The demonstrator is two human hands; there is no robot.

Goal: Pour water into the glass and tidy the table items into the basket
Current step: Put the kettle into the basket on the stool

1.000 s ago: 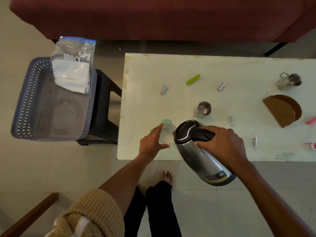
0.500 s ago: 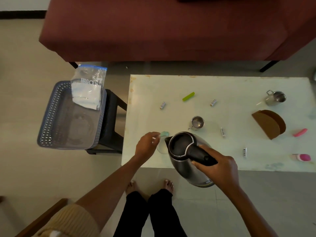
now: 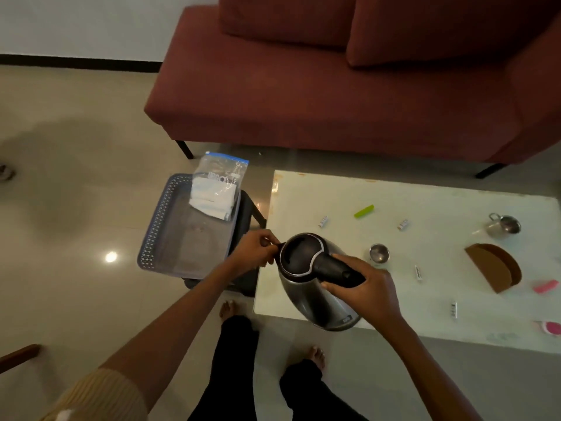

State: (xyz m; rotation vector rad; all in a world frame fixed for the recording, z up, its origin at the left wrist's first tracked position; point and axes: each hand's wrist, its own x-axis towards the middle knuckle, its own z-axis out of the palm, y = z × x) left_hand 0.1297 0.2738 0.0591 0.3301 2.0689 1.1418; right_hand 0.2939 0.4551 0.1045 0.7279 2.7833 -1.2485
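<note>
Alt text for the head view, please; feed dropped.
The right hand grips the handle of a kettle at the near edge of the white table; left hand curls at its spout, glass not visible. Small items litter the table; a grey basket holding a plastic bag stands left of it.

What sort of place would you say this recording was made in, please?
Most likely a home living room: a dark red upholstered sofa stands by a low white coffee table on a glossy tiled floor.
</note>
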